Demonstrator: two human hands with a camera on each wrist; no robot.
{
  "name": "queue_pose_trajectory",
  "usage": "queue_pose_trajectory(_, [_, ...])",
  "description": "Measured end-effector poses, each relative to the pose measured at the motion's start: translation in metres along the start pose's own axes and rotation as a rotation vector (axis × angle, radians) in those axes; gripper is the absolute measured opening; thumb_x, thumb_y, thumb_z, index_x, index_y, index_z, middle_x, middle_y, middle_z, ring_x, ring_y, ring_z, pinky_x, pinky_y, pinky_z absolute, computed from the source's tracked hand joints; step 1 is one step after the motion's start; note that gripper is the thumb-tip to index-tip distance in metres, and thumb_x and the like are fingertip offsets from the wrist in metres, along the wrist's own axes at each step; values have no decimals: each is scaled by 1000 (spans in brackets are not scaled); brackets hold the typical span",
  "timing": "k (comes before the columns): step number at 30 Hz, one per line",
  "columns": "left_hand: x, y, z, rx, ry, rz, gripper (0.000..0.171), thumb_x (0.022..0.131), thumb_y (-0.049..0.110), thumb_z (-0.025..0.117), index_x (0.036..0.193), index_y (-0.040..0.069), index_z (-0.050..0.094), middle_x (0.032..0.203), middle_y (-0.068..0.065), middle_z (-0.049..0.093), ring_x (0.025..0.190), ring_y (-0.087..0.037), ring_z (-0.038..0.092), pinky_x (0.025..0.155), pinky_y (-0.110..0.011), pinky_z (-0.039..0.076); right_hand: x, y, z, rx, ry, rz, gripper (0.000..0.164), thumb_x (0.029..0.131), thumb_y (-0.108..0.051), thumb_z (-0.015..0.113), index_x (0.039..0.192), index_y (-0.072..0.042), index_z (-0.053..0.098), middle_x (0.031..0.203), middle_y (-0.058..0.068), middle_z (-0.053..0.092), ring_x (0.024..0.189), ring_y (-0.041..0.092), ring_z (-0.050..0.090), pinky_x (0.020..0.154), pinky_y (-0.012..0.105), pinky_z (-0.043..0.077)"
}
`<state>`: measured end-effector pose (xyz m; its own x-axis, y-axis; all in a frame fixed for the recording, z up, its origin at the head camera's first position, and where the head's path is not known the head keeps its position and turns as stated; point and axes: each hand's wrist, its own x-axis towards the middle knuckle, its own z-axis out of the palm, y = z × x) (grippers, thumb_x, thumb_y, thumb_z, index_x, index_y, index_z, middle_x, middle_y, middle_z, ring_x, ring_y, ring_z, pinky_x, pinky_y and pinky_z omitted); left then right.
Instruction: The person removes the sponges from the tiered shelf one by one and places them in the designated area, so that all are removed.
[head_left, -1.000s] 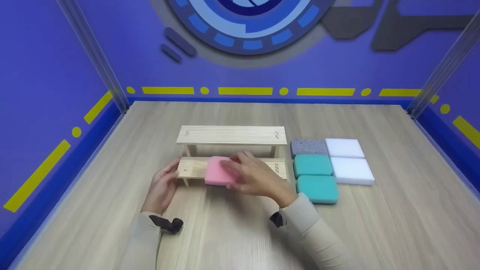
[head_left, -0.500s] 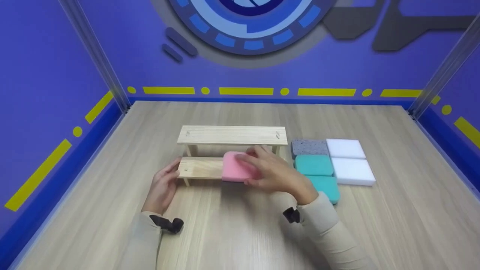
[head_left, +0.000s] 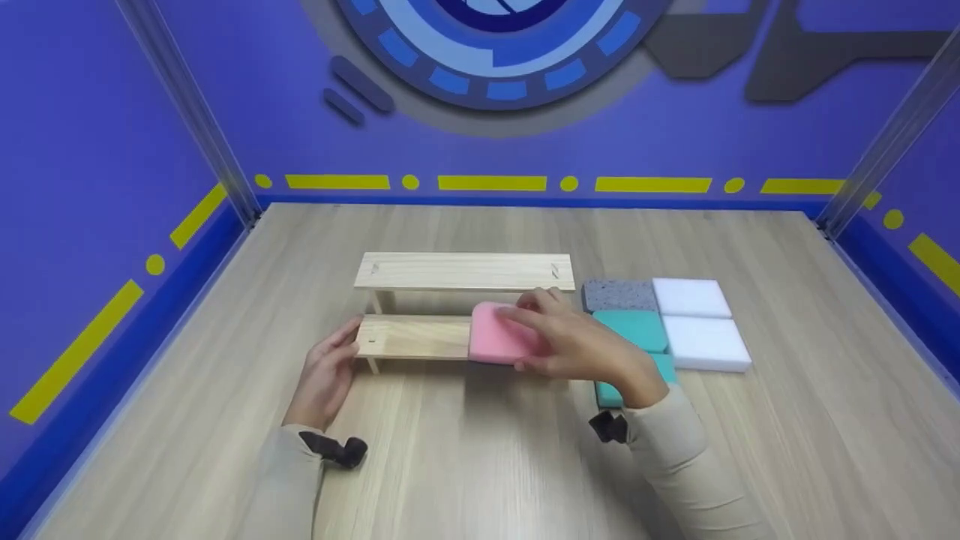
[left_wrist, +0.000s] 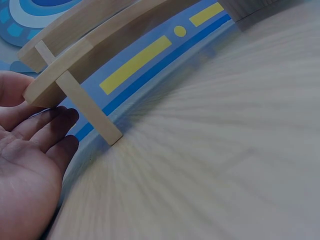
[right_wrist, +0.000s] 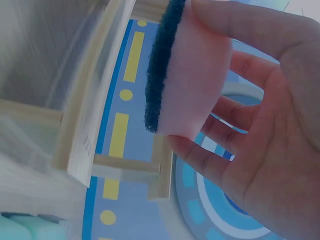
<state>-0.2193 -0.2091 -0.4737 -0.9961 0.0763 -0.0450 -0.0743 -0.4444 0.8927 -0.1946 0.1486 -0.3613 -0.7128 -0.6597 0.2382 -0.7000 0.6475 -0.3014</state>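
Observation:
My right hand (head_left: 589,349) grips a pink sponge (head_left: 499,334), thumb at the near edge and fingers over the top and far edge. A dark green scouring layer (right_wrist: 162,70) shows on its underside in the right wrist view, facing the board below. The sponge is over the right half of the lower board (head_left: 416,337) of a two-step wooden rack (head_left: 465,270). My left hand (head_left: 321,379) holds the left end of that lower board. In the left wrist view its thumb (left_wrist: 12,89) lies at the board's end, with the other fingers curled beneath.
Right of the rack lie a grey speckled block (head_left: 619,295), two teal sponges (head_left: 630,330) and two white foam blocks (head_left: 705,341) on the wood-grain table (head_left: 465,465). My right forearm partly covers the teal ones. Blue walls (head_left: 480,157) enclose the table.
My right hand has carried the pink sponge rightward along the lower board, from its middle to its right half. The left hand has stayed at the board's left end.

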Motion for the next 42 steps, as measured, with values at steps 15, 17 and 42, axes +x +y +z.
queue_pose_trajectory(15, [-7, 0, -3, 3, 4, 9, 59, 90, -13, 35, 147, -13, 17, 160, -20, 12, 149, -26, 8, 122, -37, 9, -26, 17, -19, 23, -37, 70, 65, 80, -21, 74, 140, -20, 50, 126, 9, 49, 109, 21, 47, 86, 36, 51])
queue_pose_trajectory(17, [-6, 1, -3, 4, 0, 9, 59, 90, -13, 35, 147, -13, 17, 160, -20, 12, 149, -26, 9, 122, -36, 10, -31, 20, -22, 14, -27, 72, 66, 79, -22, 76, 140, -20, 50, 125, 9, 50, 108, 21, 48, 86, 36, 51])
queue_pose_trajectory(42, [0, 0, 2, 7, 3, 10, 58, 91, -13, 34, 146, -13, 16, 159, -22, 11, 149, -27, 8, 122, -37, 9, -83, 58, -39, 30, -50, 176, 67, 77, -21, 80, 138, -19, 53, 122, 12, 52, 106, 22, 48, 87, 42, 48])
